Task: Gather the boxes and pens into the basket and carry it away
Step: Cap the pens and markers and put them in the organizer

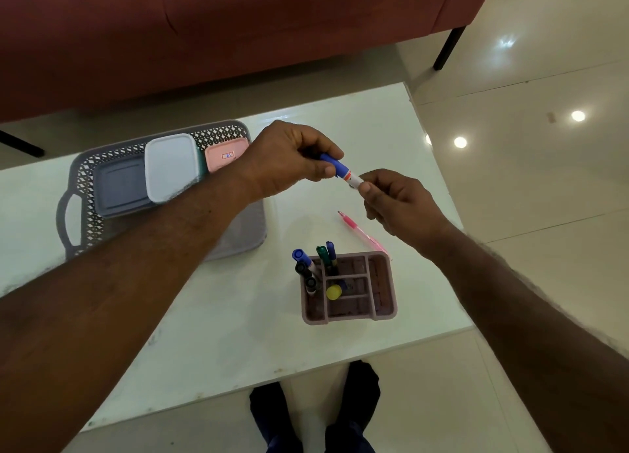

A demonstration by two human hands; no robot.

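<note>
A blue-and-white marker (342, 171) is held in the air between both hands above the white table. My left hand (286, 160) grips its blue end; my right hand (398, 204) pinches its white end. The grey lattice basket (78, 194) lies at the left with three lidded boxes in it: a slate-blue one (119, 187), a pale blue one (170, 166) and a pink one (221, 154). A pink pen holder (350, 303) near the front edge holds several markers (306, 265) and a yellow-capped item (334, 292). A pink pen (360, 231) lies on the table under my right hand.
The white table (221, 333) ends close behind the basket and at the right. A red sofa (204, 27) with black legs stands beyond it. My feet (316, 411) are on the tiled floor at the table's front edge.
</note>
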